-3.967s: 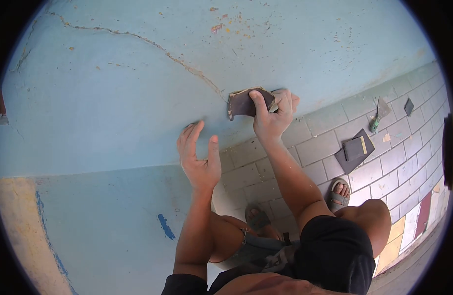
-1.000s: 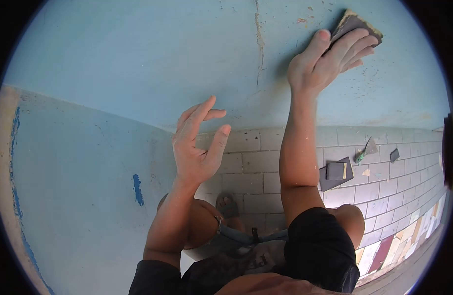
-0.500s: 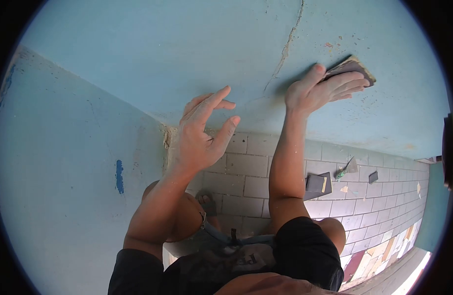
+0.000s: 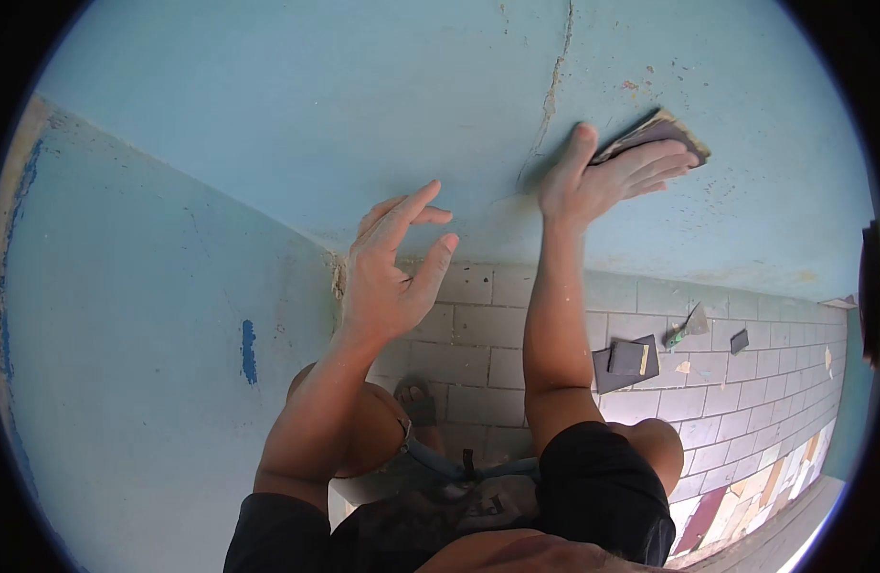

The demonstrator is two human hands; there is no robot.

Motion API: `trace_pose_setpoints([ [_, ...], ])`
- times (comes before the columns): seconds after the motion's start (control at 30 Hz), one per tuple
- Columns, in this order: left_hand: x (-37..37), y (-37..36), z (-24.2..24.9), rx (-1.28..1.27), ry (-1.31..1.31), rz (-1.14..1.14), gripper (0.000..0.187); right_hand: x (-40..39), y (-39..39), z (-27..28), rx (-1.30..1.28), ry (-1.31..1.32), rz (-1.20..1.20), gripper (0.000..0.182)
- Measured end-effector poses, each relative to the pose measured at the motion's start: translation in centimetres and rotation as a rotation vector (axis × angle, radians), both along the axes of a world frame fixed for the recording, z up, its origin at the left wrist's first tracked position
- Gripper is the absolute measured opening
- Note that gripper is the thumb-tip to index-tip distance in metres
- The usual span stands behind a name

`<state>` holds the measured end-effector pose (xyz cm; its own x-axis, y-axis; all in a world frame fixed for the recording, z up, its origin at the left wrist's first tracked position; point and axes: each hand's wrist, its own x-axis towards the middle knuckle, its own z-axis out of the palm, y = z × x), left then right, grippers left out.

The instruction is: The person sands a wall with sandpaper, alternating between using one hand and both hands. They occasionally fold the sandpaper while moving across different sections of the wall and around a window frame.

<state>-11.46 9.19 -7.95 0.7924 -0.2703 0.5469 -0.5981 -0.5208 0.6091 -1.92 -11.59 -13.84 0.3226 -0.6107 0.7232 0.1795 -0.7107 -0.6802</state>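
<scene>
Head view: your right hand is laid flat, its fingers extended over a dark abrasive sheet on the pale blue wall, the thumb spread apart from them. The sheet has ragged, pale edges and lies to the right of a crack, just below some chipped paint spots. Your left hand is wide, fingers loosely bent and thumb apart, near the wall's lower part; whether it touches the surface, you cannot tell. On the tiled floor to your right, a smaller dark pad rests on a larger dark sheet. Near these lie a green-handled scraper and a small dark piece.
</scene>
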Motion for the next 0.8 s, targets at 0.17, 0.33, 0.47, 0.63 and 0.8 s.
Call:
trace_pose_setpoints([
  [0.17,1.2,-0.8,-1.5,-0.023,0.012,0.034,0.051,0.6,11.5,-18.2,-0.382,0.115,0.013,0.09],
  [0.33,1.5,-0.5,-1.9,-0.081,0.057,0.12,0.053,-4.2,11.3,-14.5,-0.229,0.083,0.246,0.06],
  [0.47,1.7,0.5,-2.0,-0.163,0.129,0.26,0.06,-7.2,11.3,-6.0,-0.12,-0.077,0.356,0.043],
  [0.63,2.6,1.5,-0.2,-0.836,0.44,0.097,0.076,-9.3,12.3,1.6,0.65,-0.397,0.84,0.043],
  [0.8,1.6,1.4,1.2,-1.046,0.555,-0.254,0.065,-9.4,10.9,3.8,0.927,-0.34,1.016,0.047],
])
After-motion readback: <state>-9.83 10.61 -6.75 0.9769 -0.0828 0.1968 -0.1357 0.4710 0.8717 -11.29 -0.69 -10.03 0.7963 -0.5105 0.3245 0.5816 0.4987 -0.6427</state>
